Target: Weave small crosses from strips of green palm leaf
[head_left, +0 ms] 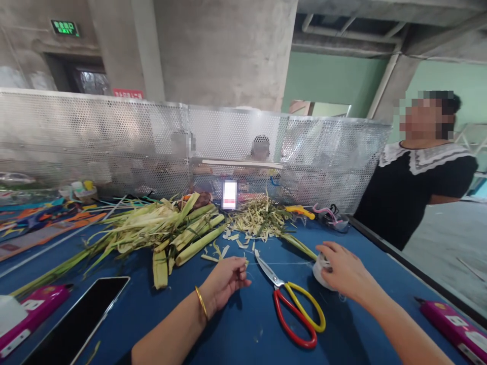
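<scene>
My left hand [225, 280], with a gold bangle at the wrist, rests on the blue table [243, 324] with its fingers pinched on the end of a thin white thread [281, 263]. The thread runs right to a white spool [321, 271]. My right hand [340, 271] is closed over that spool, holding it on the table. Scissors with red and yellow handles [292, 301] lie shut between my hands. A pile of long green leaves [160, 228] lies beyond my left hand.
Leaf trimmings [258, 220] are heaped at the back by a perforated metal screen [190, 147]. A dark phone [79, 319] and a pink box [34, 306] lie left; another pink box [454, 324] right. A person in black [414, 187] stands at the right edge.
</scene>
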A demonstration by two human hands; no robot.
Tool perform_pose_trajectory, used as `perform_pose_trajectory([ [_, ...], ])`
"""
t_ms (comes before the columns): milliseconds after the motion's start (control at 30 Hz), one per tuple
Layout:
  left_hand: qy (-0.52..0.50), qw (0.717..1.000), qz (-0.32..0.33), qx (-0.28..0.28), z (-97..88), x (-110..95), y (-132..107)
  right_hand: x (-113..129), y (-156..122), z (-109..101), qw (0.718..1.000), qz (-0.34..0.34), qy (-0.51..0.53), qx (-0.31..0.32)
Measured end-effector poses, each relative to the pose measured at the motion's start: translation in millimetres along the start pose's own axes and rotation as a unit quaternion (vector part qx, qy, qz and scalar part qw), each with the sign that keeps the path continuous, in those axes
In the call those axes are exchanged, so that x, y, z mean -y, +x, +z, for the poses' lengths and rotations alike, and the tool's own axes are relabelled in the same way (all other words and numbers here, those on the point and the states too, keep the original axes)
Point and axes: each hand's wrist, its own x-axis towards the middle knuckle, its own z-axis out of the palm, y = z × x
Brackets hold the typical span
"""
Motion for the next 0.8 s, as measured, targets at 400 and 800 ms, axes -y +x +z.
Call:
perform_pose_trajectory([
  [400,-0.010,1.000,-0.019,0.001,3.5,-5.4,-2.5,81.0,13.1,-49.2,0.992,-0.074,0.048,0.093],
  [800,-0.032,0.999,-0.018,0.015,-1.6,-7.9,0.7,54.0,-57.2,1.0,0.946,0.003,0.206,0.250],
])
